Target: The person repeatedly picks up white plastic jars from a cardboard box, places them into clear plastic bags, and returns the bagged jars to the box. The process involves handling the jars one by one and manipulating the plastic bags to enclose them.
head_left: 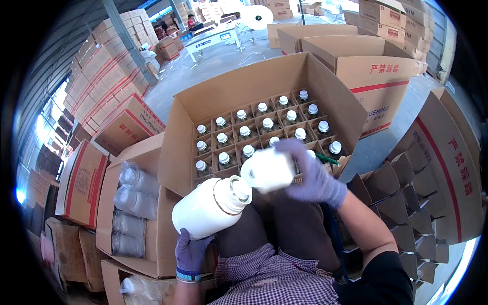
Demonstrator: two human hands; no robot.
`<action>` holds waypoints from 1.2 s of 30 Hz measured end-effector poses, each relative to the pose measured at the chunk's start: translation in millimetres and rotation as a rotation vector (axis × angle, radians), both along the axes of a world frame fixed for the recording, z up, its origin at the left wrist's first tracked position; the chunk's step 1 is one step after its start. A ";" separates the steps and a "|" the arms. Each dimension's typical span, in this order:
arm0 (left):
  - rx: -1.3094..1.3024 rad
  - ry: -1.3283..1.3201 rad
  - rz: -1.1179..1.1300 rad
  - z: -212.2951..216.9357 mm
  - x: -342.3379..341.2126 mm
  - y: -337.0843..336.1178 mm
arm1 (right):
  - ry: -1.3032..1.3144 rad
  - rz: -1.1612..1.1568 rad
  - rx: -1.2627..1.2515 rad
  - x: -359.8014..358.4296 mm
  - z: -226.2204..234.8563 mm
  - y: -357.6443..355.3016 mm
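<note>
Cradling white bottle (203, 209) in left hand (192, 254), gripping blurred white cup-shaped piece (272, 170) at its two o'clock in right hand (316, 175); probably capping or uncapping, next needing steadiness.

Lavender gloves (319, 182), checked apron (284, 282), black sleeve (380, 279)

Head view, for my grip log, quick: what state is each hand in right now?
Left hand: holding the glossy white rounded bottle from below.
Right hand: holding the white cup-shaped piece, blurred.
</note>
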State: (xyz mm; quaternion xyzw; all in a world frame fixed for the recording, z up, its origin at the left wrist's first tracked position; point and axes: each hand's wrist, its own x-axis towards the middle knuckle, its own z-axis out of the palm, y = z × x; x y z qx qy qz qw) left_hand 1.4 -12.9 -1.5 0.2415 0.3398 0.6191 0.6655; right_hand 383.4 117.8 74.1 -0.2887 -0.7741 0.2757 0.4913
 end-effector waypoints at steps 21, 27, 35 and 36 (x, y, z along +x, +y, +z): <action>0.725 1.273 -0.016 92.7 36.5 3.9 | -0.169 -0.452 -0.050 -33.7 -62.4 -47.5; 0.774 1.520 -0.612 47.2 108.5 45.4 | -0.932 -0.317 -0.093 -49.2 -111.7 76.5; 0.600 1.228 -0.618 8.4 78.9 80.5 | -0.655 0.086 -0.052 -48.5 -162.8 144.8; 0.609 1.220 -0.524 4.0 77.0 79.4 | -0.628 -0.019 -0.137 -52.5 -149.0 140.1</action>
